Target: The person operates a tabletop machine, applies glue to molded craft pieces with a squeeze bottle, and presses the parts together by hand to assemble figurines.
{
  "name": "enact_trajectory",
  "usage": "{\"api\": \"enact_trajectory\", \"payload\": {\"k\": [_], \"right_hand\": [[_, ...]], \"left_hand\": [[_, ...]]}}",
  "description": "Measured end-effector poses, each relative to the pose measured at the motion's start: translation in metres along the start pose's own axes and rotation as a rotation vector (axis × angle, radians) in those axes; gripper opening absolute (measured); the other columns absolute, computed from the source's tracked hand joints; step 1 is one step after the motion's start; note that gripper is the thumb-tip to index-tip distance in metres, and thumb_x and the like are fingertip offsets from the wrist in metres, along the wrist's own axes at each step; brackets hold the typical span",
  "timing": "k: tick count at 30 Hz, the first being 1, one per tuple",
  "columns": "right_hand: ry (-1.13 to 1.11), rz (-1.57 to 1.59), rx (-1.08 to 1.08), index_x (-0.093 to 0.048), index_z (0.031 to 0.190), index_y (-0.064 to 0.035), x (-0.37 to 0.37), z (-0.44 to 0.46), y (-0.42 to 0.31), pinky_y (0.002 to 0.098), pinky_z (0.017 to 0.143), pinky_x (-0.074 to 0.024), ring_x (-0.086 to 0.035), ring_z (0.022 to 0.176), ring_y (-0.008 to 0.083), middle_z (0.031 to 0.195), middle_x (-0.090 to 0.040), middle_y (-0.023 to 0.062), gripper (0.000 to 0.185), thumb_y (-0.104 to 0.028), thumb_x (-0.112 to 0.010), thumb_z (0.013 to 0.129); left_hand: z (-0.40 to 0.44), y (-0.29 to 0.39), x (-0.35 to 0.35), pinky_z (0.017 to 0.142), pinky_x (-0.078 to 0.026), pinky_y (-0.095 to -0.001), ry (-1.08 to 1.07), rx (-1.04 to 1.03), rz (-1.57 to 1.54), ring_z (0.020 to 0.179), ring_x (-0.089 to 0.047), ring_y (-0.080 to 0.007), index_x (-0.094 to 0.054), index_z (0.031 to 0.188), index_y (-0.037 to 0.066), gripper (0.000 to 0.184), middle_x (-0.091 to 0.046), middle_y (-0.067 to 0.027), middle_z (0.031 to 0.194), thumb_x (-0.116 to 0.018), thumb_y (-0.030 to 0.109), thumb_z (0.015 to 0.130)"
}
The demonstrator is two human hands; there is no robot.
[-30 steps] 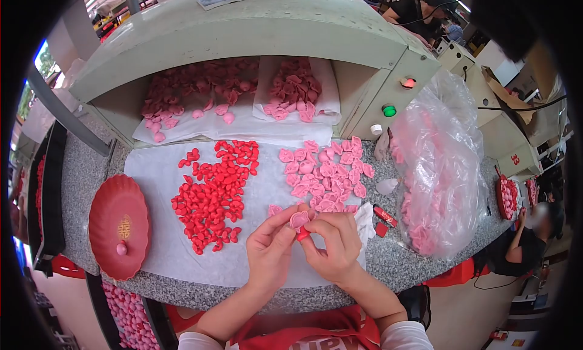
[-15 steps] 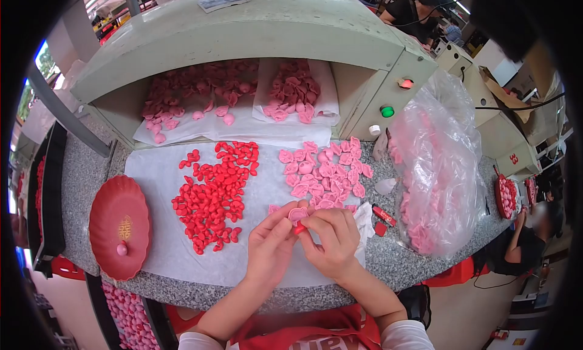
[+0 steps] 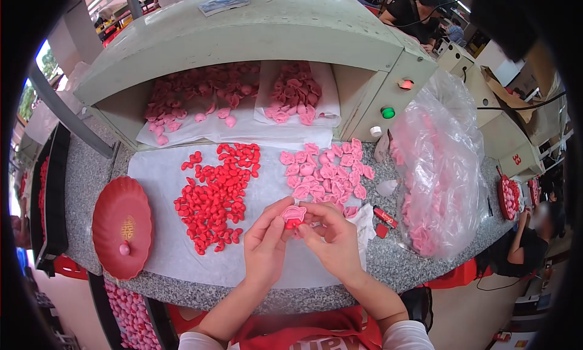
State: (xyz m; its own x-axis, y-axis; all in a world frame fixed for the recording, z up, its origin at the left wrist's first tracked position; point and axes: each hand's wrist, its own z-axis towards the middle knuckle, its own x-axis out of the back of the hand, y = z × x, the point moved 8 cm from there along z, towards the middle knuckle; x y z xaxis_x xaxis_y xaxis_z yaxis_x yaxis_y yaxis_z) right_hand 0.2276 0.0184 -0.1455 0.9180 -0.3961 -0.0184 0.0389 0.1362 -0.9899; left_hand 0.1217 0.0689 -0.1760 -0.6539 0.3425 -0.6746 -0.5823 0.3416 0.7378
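Note:
Between my two hands is a pink shell-like piece with a hollow middle, and a red piece sits against its lower edge. My left hand pinches it from the left, thumb and fingers closed. From the right, my right hand grips the same pair, its thumb close to the red part. Beyond the fingers lie loose pink shell pieces on white paper. Left of my hands spreads a pile of small red pieces.
A red scalloped dish at left holds one pink ball. Behind the paper stands a grey-green metal box with pink pieces inside. A clear plastic bag of pink pieces is at right, near a red marker-like stick.
My right hand has opened out around the piece, its fingers shifting to the upper edge. The piece now faces up more, showing its hollow and the red part below.

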Motion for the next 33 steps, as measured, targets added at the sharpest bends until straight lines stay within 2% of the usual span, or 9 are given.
{"api": "enact_trajectory", "payload": {"k": [4, 7, 12, 15, 18, 21, 24, 28, 33], "right_hand": [[0.018, 0.009, 0.017, -0.057, 0.107, -0.0021, 0.001, 0.001, 0.001, 0.0199, 0.066, -0.048, -0.055, 0.084, 0.0089, 0.094, -0.052, 0.0047, 0.034, 0.006, -0.06, 0.075], [-0.007, -0.007, -0.002, -0.056, 0.107, -0.0007, 0.0, -0.001, 0.004, 0.0211, 0.067, -0.0486, -0.054, 0.084, 0.0088, 0.095, -0.052, 0.0049, 0.034, 0.008, -0.059, 0.074], [-0.009, 0.006, -0.093, -0.054, 0.106, 0.003, -0.002, -0.001, 0.011, 0.0221, 0.067, -0.05, -0.052, 0.084, 0.0087, 0.095, -0.052, 0.005, 0.032, 0.011, -0.056, 0.075], [0.05, 0.025, -0.103, -0.057, 0.102, -0.0007, 0.0, -0.001, 0.016, 0.0188, 0.059, -0.0486, -0.053, 0.077, 0.0065, 0.089, -0.053, 0.0033, 0.03, 0.003, -0.06, 0.073], [0.028, -0.02, -0.133, -0.052, 0.103, 0.0048, -0.001, 0.0, 0.019, 0.0208, 0.064, -0.0508, -0.054, 0.081, 0.008, 0.094, -0.053, 0.0059, 0.029, 0.01, -0.056, 0.075], [0.06, -0.015, -0.171, -0.052, 0.103, 0.0054, -0.002, 0.0, 0.027, 0.0217, 0.064, -0.0518, -0.056, 0.079, 0.0092, 0.09, -0.054, 0.0065, 0.027, 0.009, -0.055, 0.076], [0.113, 0.053, -0.225, -0.057, 0.099, 0.0004, 0.0, -0.001, 0.034, 0.0172, 0.053, -0.0461, -0.05, 0.067, 0.0029, 0.079, -0.052, 0.0007, 0.024, 0.001, -0.059, 0.075], [0.099, 0.038, -0.266, -0.057, 0.099, 0.0002, -0.001, -0.001, 0.038, 0.0188, 0.056, -0.0463, -0.05, 0.065, 0.004, 0.077, -0.053, 0.0008, 0.025, 0.001, -0.06, 0.074], [-0.037, 0.227, -0.403, -0.054, 0.101, 0.0007, 0.004, 0.008, 0.053, 0.0222, 0.061, -0.0493, -0.056, 0.07, 0.009, 0.084, -0.058, 0.0047, 0.027, -0.002, -0.062, 0.075]], "left_hand": [[-0.002, 0.004, -0.008, 0.09, -0.041, -0.0287, -0.057, -0.049, 0.131, 0.107, -0.049, -0.0168, -0.047, 0.12, -0.006, 0.039, -0.047, -0.0094, 0.115, -0.047, -0.01, 0.081], [-0.002, 0.007, -0.005, 0.089, -0.041, -0.0286, -0.054, -0.116, 0.196, 0.107, -0.049, -0.0164, -0.049, 0.118, -0.006, 0.043, -0.048, -0.01, 0.114, -0.046, -0.017, 0.077], [-0.003, 0.007, -0.005, 0.087, -0.042, -0.0262, -0.057, -0.158, 0.274, 0.104, -0.05, -0.0159, -0.052, 0.116, -0.005, 0.041, -0.048, -0.0107, 0.113, -0.044, -0.018, 0.077], [-0.004, 0.006, -0.004, 0.085, -0.043, -0.025, -0.025, -0.163, 0.294, 0.1, -0.052, -0.015, -0.052, 0.116, -0.006, 0.041, -0.049, -0.0101, 0.11, -0.044, -0.018, 0.077], [-0.004, 0.003, -0.001, 0.082, -0.045, -0.0243, -0.003, -0.164, 0.31, 0.096, -0.053, -0.0138, -0.052, 0.115, -0.006, 0.042, -0.05, -0.0088, 0.106, -0.043, -0.018, 0.077], [-0.004, 0.002, 0.0, 0.082, -0.044, -0.0228, 0.032, -0.167, 0.331, 0.095, -0.055, -0.0133, -0.051, 0.115, -0.008, 0.04, -0.053, -0.0081, 0.102, -0.045, -0.018, 0.077], [-0.003, 0.001, 0.003, 0.081, -0.043, -0.022, 0.057, -0.15, 0.343, 0.095, -0.056, -0.0134, -0.051, 0.115, -0.009, 0.039, -0.054, -0.0075, 0.1, -0.046, -0.017, 0.077], [-0.002, -0.003, 0.005, 0.081, -0.044, -0.0219, 0.071, -0.134, 0.352, 0.094, -0.056, -0.0134, -0.051, 0.115, -0.009, 0.039, -0.056, -0.0088, 0.101, -0.047, -0.017, 0.078], [0.003, -0.016, 0.007, 0.08, -0.048, -0.025, 0.105, 0.078, 0.171, 0.094, -0.06, -0.0184, -0.051, 0.113, -0.009, 0.03, -0.059, -0.0153, 0.104, -0.049, -0.003, 0.084]]}}
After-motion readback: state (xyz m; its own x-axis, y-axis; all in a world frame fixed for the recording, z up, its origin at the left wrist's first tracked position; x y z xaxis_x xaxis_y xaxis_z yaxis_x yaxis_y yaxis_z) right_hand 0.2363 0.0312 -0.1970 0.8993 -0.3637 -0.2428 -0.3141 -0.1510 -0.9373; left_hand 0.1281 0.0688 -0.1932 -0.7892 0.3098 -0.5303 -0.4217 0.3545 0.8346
